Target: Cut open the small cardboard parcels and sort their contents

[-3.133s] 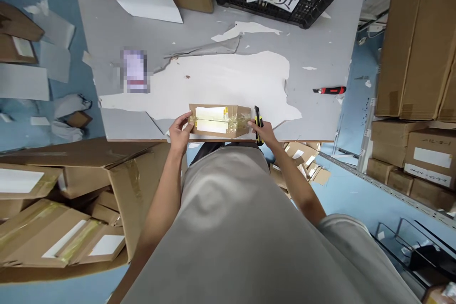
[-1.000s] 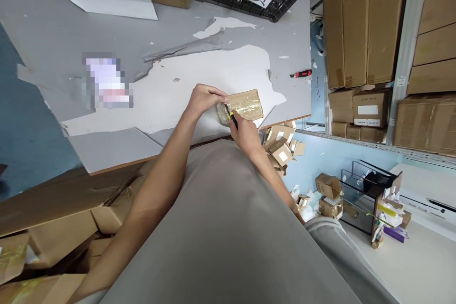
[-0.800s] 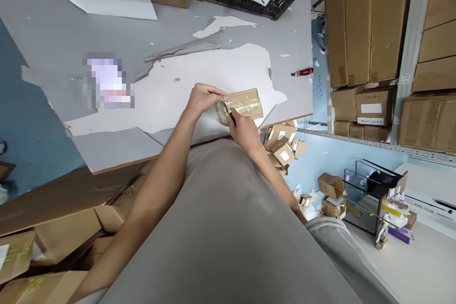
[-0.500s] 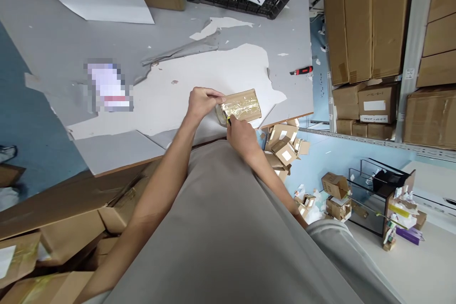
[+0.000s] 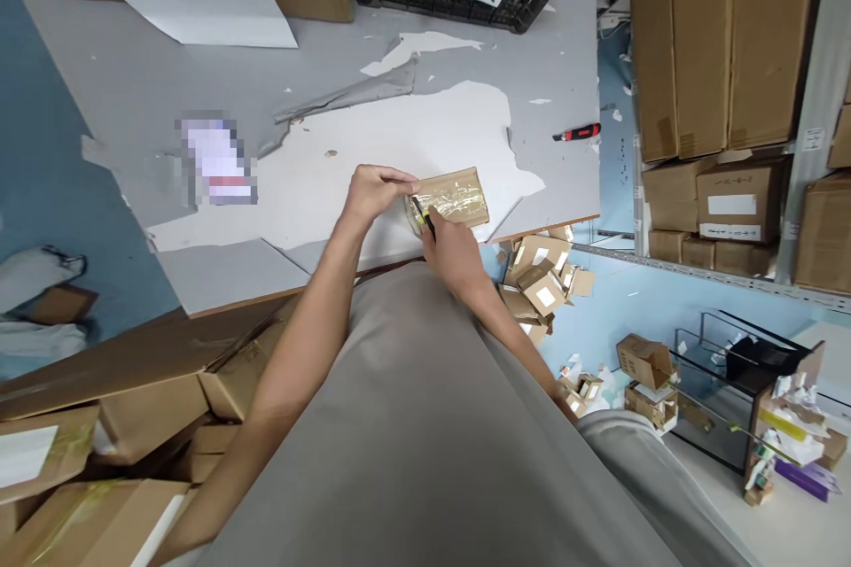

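A small cardboard package (image 5: 458,195) wrapped in shiny clear tape lies near the table's front edge. My left hand (image 5: 376,193) pinches its upper left corner between thumb and fingers. My right hand (image 5: 456,252) is closed around a utility knife (image 5: 425,214) with a black and yellow body. The knife points up and left, its tip at the taped left end of the package. Whether the blade is in the tape I cannot tell.
A red and black utility knife (image 5: 577,133) lies at the right of the grey table (image 5: 219,283). A black crate (image 5: 465,4) with a paper sign stands at the back. A blurred-out pale item (image 5: 219,159) lies left. Cardboard boxes (image 5: 538,279) are heaped below the right edge.
The knife in my right hand has tilted and shows more of its length over the package's left end. My left hand stays on the corner. The whole view has shifted slightly.
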`<state>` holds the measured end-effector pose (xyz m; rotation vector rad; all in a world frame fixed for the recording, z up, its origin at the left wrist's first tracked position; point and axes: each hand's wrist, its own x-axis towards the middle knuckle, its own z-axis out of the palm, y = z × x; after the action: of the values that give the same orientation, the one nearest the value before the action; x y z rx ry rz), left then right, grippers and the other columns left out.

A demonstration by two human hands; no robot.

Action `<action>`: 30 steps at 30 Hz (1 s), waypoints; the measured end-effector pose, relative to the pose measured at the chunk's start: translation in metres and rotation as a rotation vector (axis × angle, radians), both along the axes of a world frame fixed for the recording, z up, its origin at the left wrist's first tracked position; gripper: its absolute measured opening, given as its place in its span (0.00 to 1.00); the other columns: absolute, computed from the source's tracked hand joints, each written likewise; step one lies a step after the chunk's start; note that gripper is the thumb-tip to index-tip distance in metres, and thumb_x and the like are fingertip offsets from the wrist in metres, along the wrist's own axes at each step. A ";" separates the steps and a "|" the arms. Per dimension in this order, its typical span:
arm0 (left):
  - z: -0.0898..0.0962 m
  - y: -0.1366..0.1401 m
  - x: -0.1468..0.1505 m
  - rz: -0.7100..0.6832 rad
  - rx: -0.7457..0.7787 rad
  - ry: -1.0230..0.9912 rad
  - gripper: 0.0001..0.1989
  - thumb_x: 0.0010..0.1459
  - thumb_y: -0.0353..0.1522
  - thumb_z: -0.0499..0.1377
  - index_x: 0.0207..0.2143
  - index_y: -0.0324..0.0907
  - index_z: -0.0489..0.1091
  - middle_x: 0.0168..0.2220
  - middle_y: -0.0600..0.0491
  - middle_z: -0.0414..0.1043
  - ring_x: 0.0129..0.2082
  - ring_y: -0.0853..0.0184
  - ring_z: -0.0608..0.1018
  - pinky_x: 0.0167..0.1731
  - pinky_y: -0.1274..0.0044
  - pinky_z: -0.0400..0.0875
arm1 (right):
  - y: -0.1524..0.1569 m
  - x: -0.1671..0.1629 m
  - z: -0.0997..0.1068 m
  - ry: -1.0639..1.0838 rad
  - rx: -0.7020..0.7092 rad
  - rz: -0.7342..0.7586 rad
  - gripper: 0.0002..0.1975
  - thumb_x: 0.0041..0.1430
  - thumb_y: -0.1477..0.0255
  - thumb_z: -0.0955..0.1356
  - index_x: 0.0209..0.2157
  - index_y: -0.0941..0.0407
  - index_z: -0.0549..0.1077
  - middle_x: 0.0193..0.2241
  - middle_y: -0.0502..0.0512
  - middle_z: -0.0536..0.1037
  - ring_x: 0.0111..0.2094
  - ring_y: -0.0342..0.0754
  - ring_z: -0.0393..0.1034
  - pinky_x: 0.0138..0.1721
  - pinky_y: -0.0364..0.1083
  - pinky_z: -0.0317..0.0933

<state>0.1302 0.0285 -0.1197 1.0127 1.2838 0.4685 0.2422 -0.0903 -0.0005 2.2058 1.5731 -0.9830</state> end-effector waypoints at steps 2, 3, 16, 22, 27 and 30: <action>0.003 -0.002 0.002 0.005 -0.019 0.016 0.11 0.40 0.31 0.80 0.31 0.43 0.89 0.34 0.48 0.89 0.44 0.53 0.87 0.55 0.65 0.82 | 0.004 0.003 -0.004 0.019 0.002 0.015 0.29 0.84 0.70 0.58 0.79 0.62 0.61 0.57 0.71 0.86 0.58 0.64 0.82 0.61 0.56 0.71; 0.004 -0.003 0.003 0.012 -0.026 0.022 0.11 0.40 0.31 0.80 0.30 0.43 0.89 0.35 0.48 0.89 0.45 0.53 0.87 0.56 0.65 0.82 | 0.005 0.004 -0.006 0.023 -0.001 0.021 0.29 0.83 0.70 0.59 0.79 0.63 0.61 0.57 0.71 0.86 0.58 0.63 0.82 0.61 0.55 0.71; 0.009 -0.018 0.008 0.103 -0.010 0.037 0.10 0.42 0.31 0.79 0.31 0.42 0.89 0.38 0.46 0.89 0.46 0.52 0.88 0.55 0.64 0.82 | 0.008 0.007 -0.002 0.012 -0.059 0.077 0.25 0.82 0.76 0.59 0.74 0.65 0.66 0.56 0.73 0.86 0.58 0.61 0.82 0.60 0.54 0.74; 0.004 -0.030 0.012 0.135 0.014 0.073 0.10 0.44 0.32 0.77 0.33 0.42 0.89 0.37 0.47 0.89 0.44 0.54 0.89 0.52 0.66 0.83 | -0.002 -0.001 -0.001 -0.033 -0.073 0.114 0.25 0.80 0.80 0.57 0.72 0.65 0.68 0.55 0.75 0.86 0.56 0.60 0.85 0.54 0.52 0.77; 0.004 -0.041 0.015 0.164 0.061 0.088 0.10 0.47 0.33 0.76 0.35 0.42 0.90 0.38 0.48 0.90 0.43 0.54 0.89 0.53 0.67 0.83 | -0.010 0.003 0.004 -0.032 -0.088 0.103 0.23 0.78 0.82 0.57 0.66 0.65 0.73 0.55 0.75 0.86 0.55 0.59 0.85 0.53 0.51 0.77; 0.004 -0.043 0.015 0.167 0.062 0.097 0.10 0.48 0.34 0.77 0.35 0.42 0.90 0.38 0.48 0.90 0.44 0.54 0.89 0.53 0.67 0.83 | -0.011 0.011 0.004 0.003 -0.095 0.098 0.23 0.80 0.79 0.58 0.68 0.65 0.71 0.54 0.74 0.86 0.56 0.61 0.84 0.56 0.53 0.77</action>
<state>0.1456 -0.0144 -0.1153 0.9934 1.4556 0.5958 0.2532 -0.1015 0.0038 2.0456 1.5853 -1.0110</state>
